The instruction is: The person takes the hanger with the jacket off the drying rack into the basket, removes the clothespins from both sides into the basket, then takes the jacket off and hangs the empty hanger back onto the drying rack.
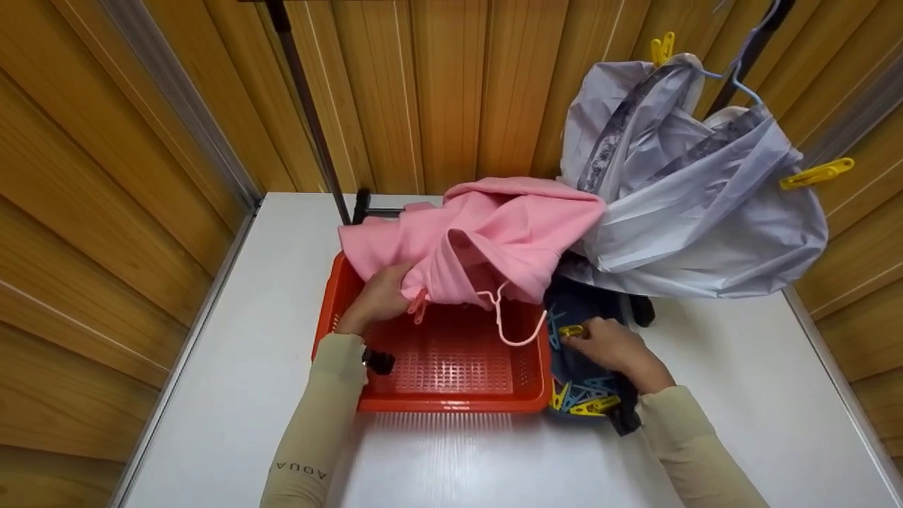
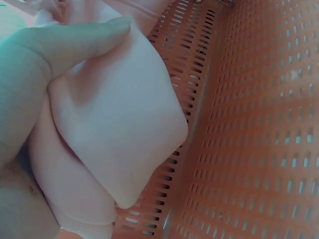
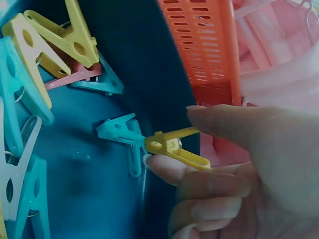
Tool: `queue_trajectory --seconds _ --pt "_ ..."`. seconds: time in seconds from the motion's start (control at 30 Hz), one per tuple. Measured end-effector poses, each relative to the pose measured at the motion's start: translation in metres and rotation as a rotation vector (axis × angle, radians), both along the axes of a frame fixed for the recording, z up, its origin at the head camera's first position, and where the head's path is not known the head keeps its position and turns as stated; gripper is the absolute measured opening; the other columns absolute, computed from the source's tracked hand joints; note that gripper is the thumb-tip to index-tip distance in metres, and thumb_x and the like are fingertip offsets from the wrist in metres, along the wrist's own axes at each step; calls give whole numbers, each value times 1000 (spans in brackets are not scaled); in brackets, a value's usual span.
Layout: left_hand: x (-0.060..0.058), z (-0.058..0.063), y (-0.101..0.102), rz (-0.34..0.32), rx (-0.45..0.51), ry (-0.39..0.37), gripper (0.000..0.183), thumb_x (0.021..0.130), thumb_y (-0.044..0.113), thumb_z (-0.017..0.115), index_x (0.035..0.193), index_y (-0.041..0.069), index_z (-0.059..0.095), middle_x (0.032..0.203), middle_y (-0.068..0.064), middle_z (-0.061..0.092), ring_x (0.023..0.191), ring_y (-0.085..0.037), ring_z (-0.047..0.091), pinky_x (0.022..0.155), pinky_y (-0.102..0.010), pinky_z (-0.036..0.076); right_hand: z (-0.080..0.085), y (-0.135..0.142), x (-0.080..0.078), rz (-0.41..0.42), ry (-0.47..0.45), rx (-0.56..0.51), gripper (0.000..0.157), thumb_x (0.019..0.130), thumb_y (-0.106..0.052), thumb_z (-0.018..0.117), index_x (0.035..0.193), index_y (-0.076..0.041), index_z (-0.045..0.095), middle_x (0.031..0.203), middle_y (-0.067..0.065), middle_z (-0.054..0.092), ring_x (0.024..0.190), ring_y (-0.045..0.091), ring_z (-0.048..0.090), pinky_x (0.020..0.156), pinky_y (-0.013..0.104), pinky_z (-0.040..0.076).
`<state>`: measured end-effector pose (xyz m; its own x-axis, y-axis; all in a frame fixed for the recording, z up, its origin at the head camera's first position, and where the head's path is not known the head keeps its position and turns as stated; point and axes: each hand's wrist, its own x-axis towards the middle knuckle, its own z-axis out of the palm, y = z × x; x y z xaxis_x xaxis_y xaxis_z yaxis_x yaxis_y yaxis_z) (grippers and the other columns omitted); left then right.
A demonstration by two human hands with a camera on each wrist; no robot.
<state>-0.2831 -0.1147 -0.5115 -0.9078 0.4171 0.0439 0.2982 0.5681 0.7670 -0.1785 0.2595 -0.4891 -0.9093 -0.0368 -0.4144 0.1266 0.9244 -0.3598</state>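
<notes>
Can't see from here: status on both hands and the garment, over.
Left hand grips pink garment. Right hand pinches yellow clothespin over blue bin. Hanger hook juts from garment over red basket. Nothing visibly blocking either hand.

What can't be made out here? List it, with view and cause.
- Head: body of the pale hanger, inside the pink cloth.
- Head: top of the lavender hanger, cut off by the upper edge.
- Left wrist: left hand, fingertips other than the thumb's, behind the pink cloth.
- Right wrist: part of the grey clothespin, cut off by the left edge.

Left hand (image 1: 382,296) gripping, right hand (image 1: 615,347) pinching — both forearms (image 1: 316,420) extended, apart
</notes>
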Motion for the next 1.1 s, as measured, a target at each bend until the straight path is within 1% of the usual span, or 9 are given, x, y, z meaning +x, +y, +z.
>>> queue_trajectory --seconds 0.23,0.47,0.57,0.67,0.73,0.83,0.93,1.03,1.1 --pt "0 0 1 6 4 -34 45 68 62 66 103 35 58 90 8 61 83 -14 58 77 -32 48 -8 -1 2 15 -19 -11 38 82 -43 59 91 -7 64 80 2 64 69 16 56 64 35 45" --pt "2 3 1 -7 -33 41 46 71 58 66 109 32 56 91 8 61 83 -14 56 79 -32 47 -10 -1 3 11 8 -7 30 81 -42 62 79 -12 66 72 -1 62 64 15 53 60 31 41" --pt "1 3 1 -1 -26 30 46 70 58 66 109 34 56 92 8 61 83 -14 56 78 -31 47 -9 0 2 2 20 -18 30 81 -41 62 82 -11 66 75 -1 64 66 14 55 62 32 43" --pt "2 3 1 6 -16 25 45 71 55 67 110 36 55 90 8 60 83 -13 56 76 -30 47 -9 1 1 -11 27 -20 32 81 -41 62 88 -10 66 79 0 65 68 14 56 65 35 46" --pt "3 2 0 2 -5 47 42 74 48 69 111 33 55 88 5 59 81 -14 55 74 -29 46 -9 2 1 -14 35 -16 34 81 -41 62 90 -9 66 81 1 66 69 15 56 66 36 46" --pt "3 2 0 -3 4 78 37 77 38 69 111 28 56 85 2 57 78 -15 53 71 -29 44 -7 4 1 -29 58 -4 35 80 -42 63 88 -9 66 80 1 65 67 15 55 62 34 44" --pt "2 2 0 -1 7 87 37 77 34 70 111 26 57 84 2 57 77 -15 53 71 -28 44 -5 5 2 -42 80 1 36 79 -42 63 87 -7 64 77 2 63 64 15 53 58 32 41" --pt "2 4 0 9 9 71 40 76 35 71 112 28 56 85 3 57 79 -15 54 71 -28 45 -3 5 1 -57 83 -1 43 81 -42 62 97 -2 63 83 8 64 67 17 54 60 34 44" --pt "2 4 0 11 14 66 40 75 35 71 112 28 56 86 3 57 79 -15 54 71 -28 45 -2 5 0 -73 76 -4 52 83 -43 60 109 2 59 95 15 64 75 20 56 69 39 48"
